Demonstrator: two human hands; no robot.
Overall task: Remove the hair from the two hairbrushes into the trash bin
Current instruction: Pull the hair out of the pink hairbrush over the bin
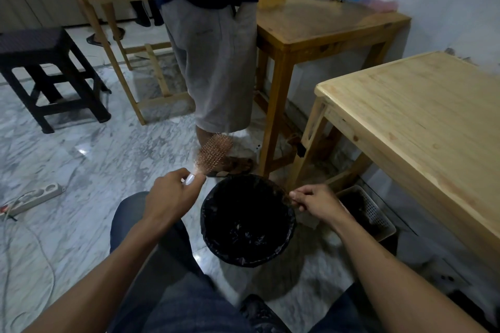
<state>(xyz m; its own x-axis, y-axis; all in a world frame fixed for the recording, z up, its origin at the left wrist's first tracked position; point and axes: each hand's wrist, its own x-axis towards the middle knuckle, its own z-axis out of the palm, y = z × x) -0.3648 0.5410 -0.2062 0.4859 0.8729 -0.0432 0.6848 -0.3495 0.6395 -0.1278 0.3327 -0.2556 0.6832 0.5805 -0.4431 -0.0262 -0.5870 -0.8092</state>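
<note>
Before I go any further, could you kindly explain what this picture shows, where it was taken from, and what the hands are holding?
There is no machine here. The single picture comes from a wide-angle camera worn on a person's head, looking forward and down, so the two arms at the bottom belong to the wearer, who seems to be seated. The left hand grips the pale handle of a hairbrush, held out above the marble floor. The right hand pinches a small tuft of hair in its fingers over the edge of a trash bin lined with a black bag. Another person stands behind the bin, beside wooden tables. A black stool and a power strip are at the left.
</note>
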